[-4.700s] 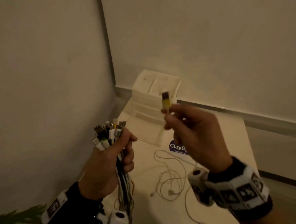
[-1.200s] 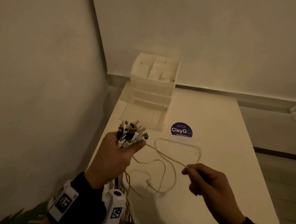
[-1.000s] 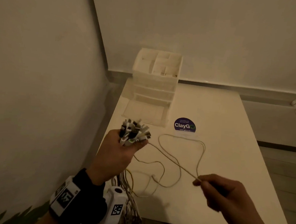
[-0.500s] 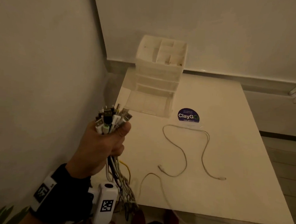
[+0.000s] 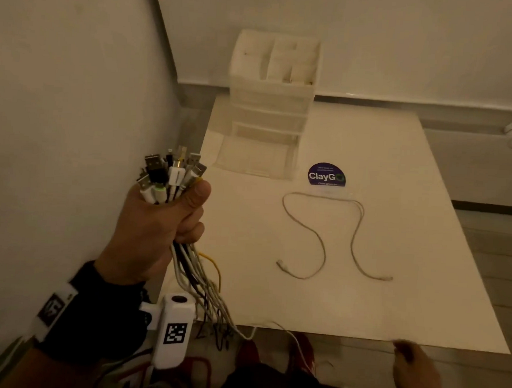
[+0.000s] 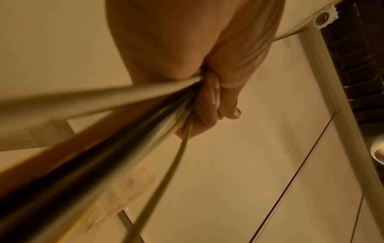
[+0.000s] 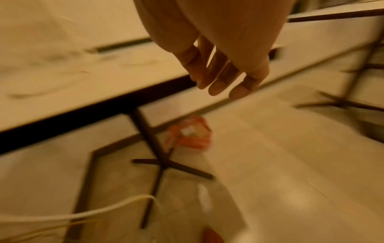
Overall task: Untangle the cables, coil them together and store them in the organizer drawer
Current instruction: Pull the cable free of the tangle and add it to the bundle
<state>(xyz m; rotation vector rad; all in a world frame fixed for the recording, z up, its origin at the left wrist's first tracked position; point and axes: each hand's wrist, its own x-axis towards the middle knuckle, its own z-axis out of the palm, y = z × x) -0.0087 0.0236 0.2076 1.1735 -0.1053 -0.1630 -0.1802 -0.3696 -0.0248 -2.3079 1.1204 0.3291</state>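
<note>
My left hand grips a thick bundle of cables just below their plugs, held upright left of the table. The cords hang from the fist past the table's front edge; in the left wrist view my fingers curl round the cords. One loose white cable lies in a loop on the white table. My right hand hangs below the front edge, fingers straight and holding nothing. The white drawer organizer stands at the table's back left, its bottom drawer pulled out.
A round purple ClayGo sticker sits right of the drawer. A wall rises close on the left. One pale cord trails over the floor near the dark table leg. A red shoe is on the floor.
My right hand let go of the white cable, which now lies on the table, and dropped below the front edge. My left hand lifted the bundle higher and leftward.
</note>
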